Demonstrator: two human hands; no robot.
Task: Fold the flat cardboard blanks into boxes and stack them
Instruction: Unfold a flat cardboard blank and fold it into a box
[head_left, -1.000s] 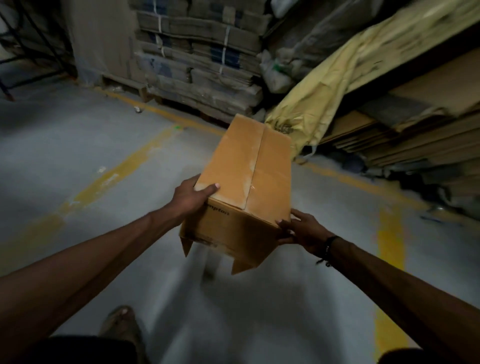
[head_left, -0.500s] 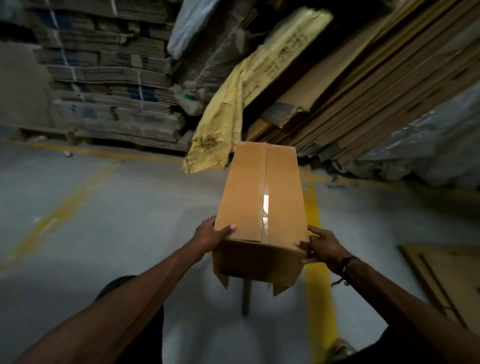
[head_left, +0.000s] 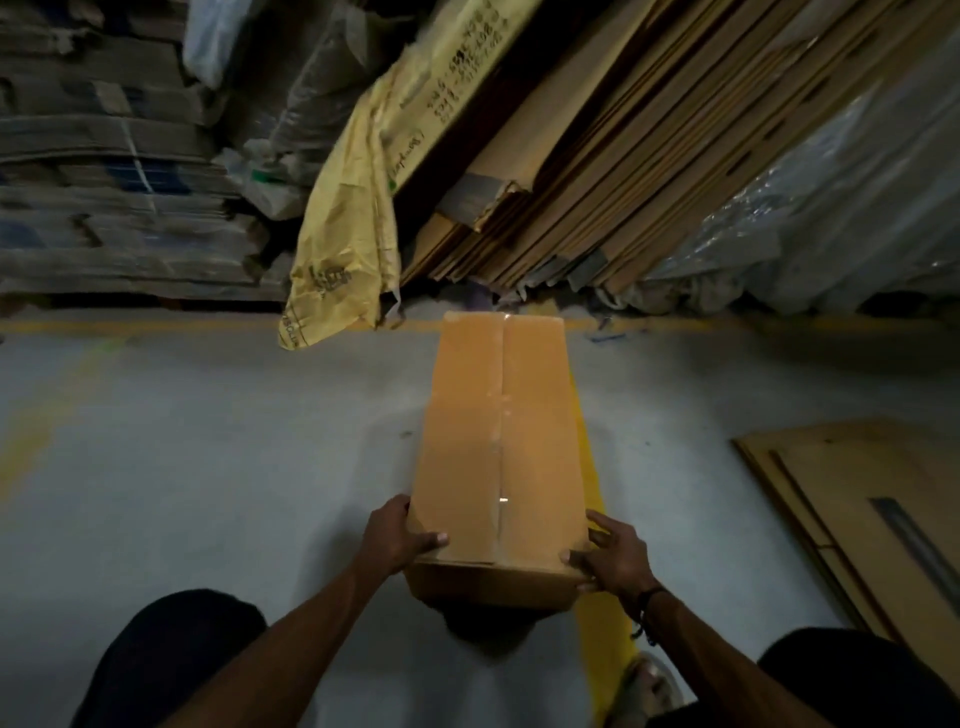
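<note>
A folded cardboard box (head_left: 501, 441) sits in front of the person, long side pointing away, its 2 top flaps meeting in a taped seam down the middle. The left hand (head_left: 397, 535) grips the near left corner, thumb curled over the top edge. The right hand (head_left: 613, 558) grips the near right corner, fingers (head_left: 571, 558) curled over the top edge and the side. The box is over the grey floor (head_left: 208, 467) and partly covers a yellow floor line (head_left: 597, 519); whether it rests on the floor cannot be told. Flat cardboard blanks (head_left: 883, 509) lie on the floor to the right. Behind, more cardboard sheets (head_left: 623, 156) lean in a stack beside a yellow sack (head_left: 343, 249).
</note>
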